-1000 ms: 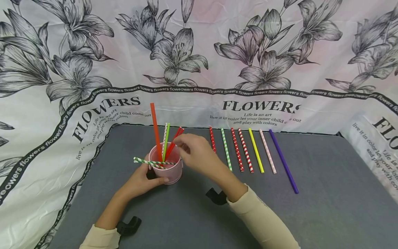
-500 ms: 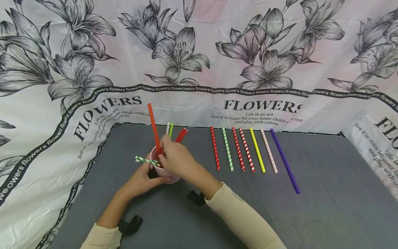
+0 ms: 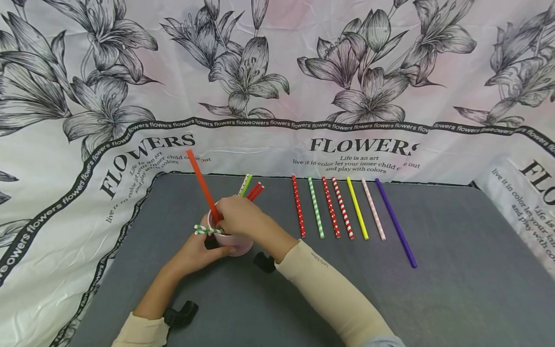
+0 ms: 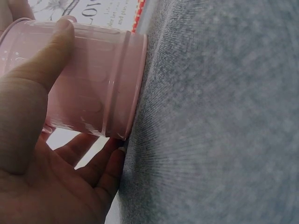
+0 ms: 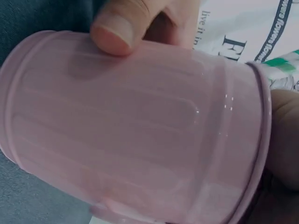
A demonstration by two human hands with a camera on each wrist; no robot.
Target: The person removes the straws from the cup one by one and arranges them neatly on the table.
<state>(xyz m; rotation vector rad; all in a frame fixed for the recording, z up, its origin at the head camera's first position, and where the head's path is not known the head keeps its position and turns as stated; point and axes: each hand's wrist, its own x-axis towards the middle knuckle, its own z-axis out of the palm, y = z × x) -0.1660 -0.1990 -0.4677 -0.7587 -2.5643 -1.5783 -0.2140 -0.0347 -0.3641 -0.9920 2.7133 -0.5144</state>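
A small pink bucket (image 3: pixel 240 245) stands on the grey table, holding several straws. My left hand (image 3: pixel 197 253) grips its side, thumb in front and fingers behind, as the left wrist view shows the thumb on the bucket wall (image 4: pixel 88 84). My right hand (image 3: pixel 240 217) reaches into the bucket's mouth, and its fingertips are hidden there. Beside them an orange straw (image 3: pixel 201 180) leans far left. Green-striped straws (image 3: pixel 205 230) stick out over the left rim. Behind the hand a lime straw (image 3: pixel 246 184) and red straws (image 3: pixel 256 191) lean right.
Right of the bucket lies a row of straws: a red dotted one (image 3: pixel 298 207), a green-striped one (image 3: pixel 316 207), several more, and a long purple straw (image 3: pixel 395 221) at the end. A floral cloth (image 3: pixel 260 144) hangs behind the table (image 3: pixel 455 250).
My right hand has moved left from the red straws and down into the bucket. The orange straw has tipped left, and the lime and dotted straws have swung right. My left hand keeps its place.
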